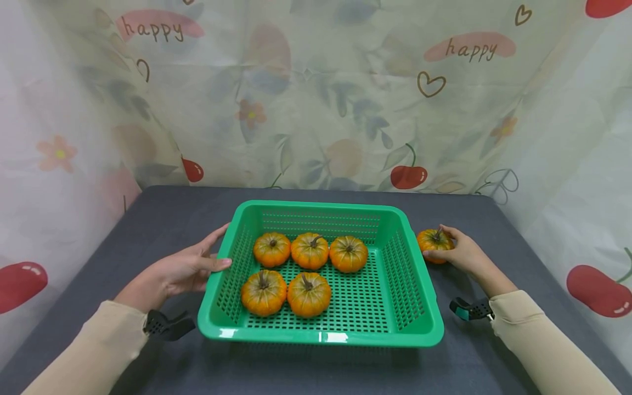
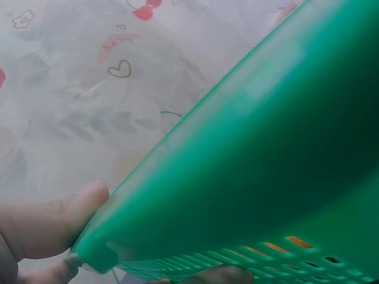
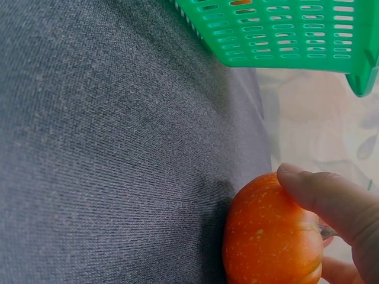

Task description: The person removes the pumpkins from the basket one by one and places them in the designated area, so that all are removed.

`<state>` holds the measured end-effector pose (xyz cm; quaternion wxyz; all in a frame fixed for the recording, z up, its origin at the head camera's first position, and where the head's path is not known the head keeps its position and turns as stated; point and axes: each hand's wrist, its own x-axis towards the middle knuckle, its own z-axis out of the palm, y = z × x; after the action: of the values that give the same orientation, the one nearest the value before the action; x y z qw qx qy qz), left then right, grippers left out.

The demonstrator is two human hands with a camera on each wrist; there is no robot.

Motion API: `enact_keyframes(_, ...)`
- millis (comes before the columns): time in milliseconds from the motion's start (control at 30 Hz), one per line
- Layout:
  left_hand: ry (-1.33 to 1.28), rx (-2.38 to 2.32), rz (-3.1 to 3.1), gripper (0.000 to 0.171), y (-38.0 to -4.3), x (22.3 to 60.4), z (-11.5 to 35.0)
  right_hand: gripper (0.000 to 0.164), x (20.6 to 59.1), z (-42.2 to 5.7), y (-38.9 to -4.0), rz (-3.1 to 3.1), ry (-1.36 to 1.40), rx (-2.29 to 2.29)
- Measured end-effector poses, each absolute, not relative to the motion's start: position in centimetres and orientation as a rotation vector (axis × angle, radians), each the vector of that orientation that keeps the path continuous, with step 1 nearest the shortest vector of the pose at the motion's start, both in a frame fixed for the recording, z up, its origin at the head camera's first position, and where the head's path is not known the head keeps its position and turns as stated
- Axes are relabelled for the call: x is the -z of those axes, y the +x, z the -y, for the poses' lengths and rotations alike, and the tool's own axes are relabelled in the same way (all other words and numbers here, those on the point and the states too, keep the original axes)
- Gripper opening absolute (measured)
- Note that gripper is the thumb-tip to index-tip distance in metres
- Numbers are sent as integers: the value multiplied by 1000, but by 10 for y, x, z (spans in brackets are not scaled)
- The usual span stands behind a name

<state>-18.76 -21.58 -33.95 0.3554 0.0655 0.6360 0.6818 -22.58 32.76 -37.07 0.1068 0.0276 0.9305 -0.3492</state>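
Note:
A green plastic basket (image 1: pixel 321 339) with slotted walls stands in the middle of the table, several small orange pumpkins (image 1: pixel 308 294) inside it in two rows. My left hand (image 1: pixel 190 270) grips the basket's left rim, thumb on top and fingers against the outer wall; the left wrist view shows the thumb (image 2: pixel 80 213) at the rim. Just outside the basket's right side, my right hand (image 1: pixel 461 251) holds another small pumpkin (image 1: pixel 433 241) by its top and sides. In the right wrist view this pumpkin (image 3: pixel 266 236) sits at the dark cloth, thumb over its upper side.
Dark grey cloth (image 1: pixel 170 222) covers the table. Printed curtains (image 1: pixel 316 99) with hearts and cherries hang behind it and along both sides. Each wrist wears a black strap (image 1: pixel 168 325). Inside the basket, bare slotted floor shows at the right.

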Motion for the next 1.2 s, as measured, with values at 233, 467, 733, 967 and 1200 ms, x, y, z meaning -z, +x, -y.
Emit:
enact_keyframes(233,166,-1769,-1629,94,-188,340,216,102,368,-327,-225,-2740,73,1019)
enact_keyframes(467,159,-1769,-1627,94,-189,340,216,103,366,-329,-224,-2736,73,1024)
enact_keyframes(733,152,-1766,-1629,94,-189,340,215,103,357,-340,-218,-2724,42,1043)
enact_keyframes(967,157,-1765,-1633,94,-187,338,215,99,325,-338,-205,-2731,-14,1080)
enact_keyframes(1200,154,-1761,-1645,94,-186,337,216,94,292,-324,-191,-2755,-77,1180)
